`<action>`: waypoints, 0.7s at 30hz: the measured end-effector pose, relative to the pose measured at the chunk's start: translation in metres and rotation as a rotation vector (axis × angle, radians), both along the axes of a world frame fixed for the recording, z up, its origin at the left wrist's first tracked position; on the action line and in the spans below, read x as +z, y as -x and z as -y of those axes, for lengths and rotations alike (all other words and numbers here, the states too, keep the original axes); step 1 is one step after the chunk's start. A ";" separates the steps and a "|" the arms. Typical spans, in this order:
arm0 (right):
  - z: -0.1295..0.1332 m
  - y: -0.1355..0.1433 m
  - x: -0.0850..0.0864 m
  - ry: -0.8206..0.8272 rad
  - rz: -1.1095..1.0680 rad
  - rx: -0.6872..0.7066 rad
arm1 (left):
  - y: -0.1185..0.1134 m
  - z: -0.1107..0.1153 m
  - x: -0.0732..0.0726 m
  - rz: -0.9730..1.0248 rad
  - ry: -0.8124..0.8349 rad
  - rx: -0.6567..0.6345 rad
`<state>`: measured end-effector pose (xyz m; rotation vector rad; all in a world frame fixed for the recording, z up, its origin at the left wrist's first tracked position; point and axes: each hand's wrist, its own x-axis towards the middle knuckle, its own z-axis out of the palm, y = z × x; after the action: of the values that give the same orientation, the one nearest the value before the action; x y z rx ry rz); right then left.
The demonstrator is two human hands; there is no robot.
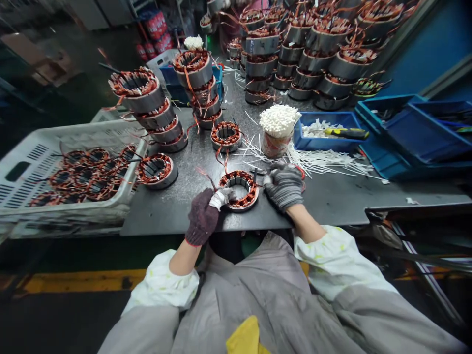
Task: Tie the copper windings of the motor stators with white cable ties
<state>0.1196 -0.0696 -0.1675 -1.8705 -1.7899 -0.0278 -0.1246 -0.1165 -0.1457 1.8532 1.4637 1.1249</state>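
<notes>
Copper-wound and steel-sided, the ring (252,197) lies flat on the counter (162,212) before you. Your left hand (205,214), in coarse purple knit, touches its rim; whether it grips, I can't tell. Your right hand (284,188), in grey knit, is closed around a metal-tipped tool (261,172). Two more rings (170,176) lie singly. One perforated crate (81,214) holds copper-wound pieces (85,175), one cup (273,147) white sticks (280,121), a blue bin (320,144) white bits (311,129).

The place was a factory workshop: copper-wound metal rings (262,45) stood in tall columns on a dark workbench (188,201), copper windings (86,174) lay in a slotted white crate (47,139), small white pieces (313,129) and a yellow-and-black-handled tool (344,133) occupied a blue bin (328,144), and a yellow stripe (81,281) crossed the floor (55,314).
</notes>
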 end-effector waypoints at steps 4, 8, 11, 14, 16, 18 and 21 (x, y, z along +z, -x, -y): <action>0.014 -0.025 -0.003 0.044 -0.231 0.181 | 0.010 0.015 -0.011 0.068 -0.067 0.027; 0.035 -0.040 0.041 -0.133 -0.390 0.340 | 0.008 0.056 -0.008 -0.216 -0.250 -0.045; 0.035 -0.018 0.072 0.015 -0.072 0.722 | -0.008 0.068 0.005 -0.410 -0.230 -0.518; 0.018 0.016 0.081 0.237 0.271 0.878 | -0.013 0.046 0.019 -0.483 -0.274 -0.568; 0.004 0.031 0.081 0.339 0.332 0.946 | -0.004 0.022 0.022 -0.515 -0.296 -0.395; -0.008 0.036 0.081 0.417 0.259 1.020 | 0.007 0.002 0.021 -0.486 -0.283 -0.287; -0.011 0.037 0.080 0.442 0.162 1.051 | 0.017 -0.009 0.014 -0.434 -0.239 -0.276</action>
<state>0.0826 -0.0587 -0.0871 -0.9470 -2.8420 0.6524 -0.1417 -0.1071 -0.1312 2.4984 1.2705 0.8240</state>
